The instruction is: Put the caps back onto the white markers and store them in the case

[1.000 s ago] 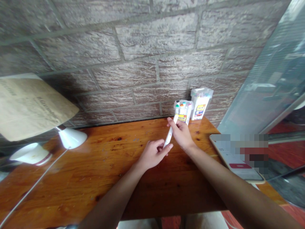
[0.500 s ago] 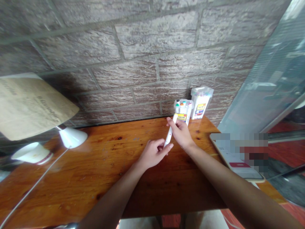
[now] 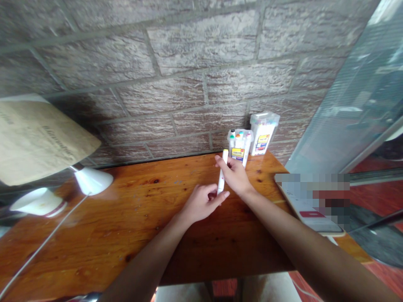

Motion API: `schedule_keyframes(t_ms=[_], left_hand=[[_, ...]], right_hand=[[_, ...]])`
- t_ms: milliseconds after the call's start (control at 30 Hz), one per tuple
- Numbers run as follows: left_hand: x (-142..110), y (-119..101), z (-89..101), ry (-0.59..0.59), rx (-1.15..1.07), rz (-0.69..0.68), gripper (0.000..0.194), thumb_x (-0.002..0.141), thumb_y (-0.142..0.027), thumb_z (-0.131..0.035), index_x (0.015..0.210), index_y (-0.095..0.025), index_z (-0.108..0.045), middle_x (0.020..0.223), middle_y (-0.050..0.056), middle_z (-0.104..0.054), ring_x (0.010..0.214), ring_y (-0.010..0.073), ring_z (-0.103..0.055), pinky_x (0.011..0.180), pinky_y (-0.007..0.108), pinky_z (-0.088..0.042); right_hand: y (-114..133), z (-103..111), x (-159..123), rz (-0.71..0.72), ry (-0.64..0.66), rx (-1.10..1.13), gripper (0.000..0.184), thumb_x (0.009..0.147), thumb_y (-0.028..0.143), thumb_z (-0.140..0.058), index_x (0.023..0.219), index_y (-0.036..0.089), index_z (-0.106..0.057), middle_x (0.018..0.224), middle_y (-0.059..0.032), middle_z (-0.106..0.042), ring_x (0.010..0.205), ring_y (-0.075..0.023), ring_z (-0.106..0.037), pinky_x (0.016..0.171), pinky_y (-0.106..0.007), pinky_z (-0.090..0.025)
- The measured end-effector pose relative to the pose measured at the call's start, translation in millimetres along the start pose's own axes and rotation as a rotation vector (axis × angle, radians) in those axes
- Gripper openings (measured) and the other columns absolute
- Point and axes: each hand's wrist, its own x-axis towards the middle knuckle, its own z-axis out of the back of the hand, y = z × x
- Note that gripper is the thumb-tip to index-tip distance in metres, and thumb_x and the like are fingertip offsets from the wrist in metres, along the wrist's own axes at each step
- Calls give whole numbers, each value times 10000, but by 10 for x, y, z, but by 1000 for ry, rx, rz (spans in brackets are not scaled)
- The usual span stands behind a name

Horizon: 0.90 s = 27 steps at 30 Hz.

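Note:
A white marker with a yellow top end is held between my two hands above the wooden table. My left hand pinches its lower end between thumb and fingers. Higher up, the fingers of my right hand are closed on the marker's barrel. Just behind the right hand stands an open clear case with several white markers in it, their ends black, green, orange, blue and pink. Beside that case, against the wall, is a second clear case filled with markers and bearing a yellow label.
On the left stand a lamp with a paper shade and white base, its cord, and a paper cup. A tablet lies at the right edge of the wooden table. A stone-patterned wall rises behind.
The marker has turned more upright, and its yellow top end now shows. My right hand has shifted slightly left. The whole view has moved a little.

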Motion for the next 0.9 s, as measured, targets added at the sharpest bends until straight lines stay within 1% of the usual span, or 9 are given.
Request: schedule_keyframes(t_ms=[567, 800, 900], left_hand=[[4, 4, 5, 0, 2, 8, 442, 922, -524, -533, 679, -164, -613, 621, 5, -650, 560, 115, -569, 556, 219, -388], [7, 25, 0, -10, 61, -7, 441, 921, -526, -537, 687, -163, -623, 628, 2, -654, 567, 114, -560, 553, 225, -369], [7, 17, 4, -7, 40, 2, 440, 921, -523, -540, 684, -163, -623, 629, 2, -659, 564, 113, -571, 552, 222, -378]], right_hand=[[-17, -5, 5, 10, 1, -9, 494, 858, 639, -549, 695, 182, -644, 510, 45, -440, 506, -122, -410, 519, -276, -325], [-9, -12, -11, 20, 6, -16, 478, 861, 621, -556, 688, 184, -644, 514, 41, -448, 508, -122, -405, 527, -277, -324], [-6, -10, -10, 15, 1, -9, 474, 867, 618, -553, 695, 185, -642, 515, 41, -449, 508, -123, -405, 531, -276, -327]])
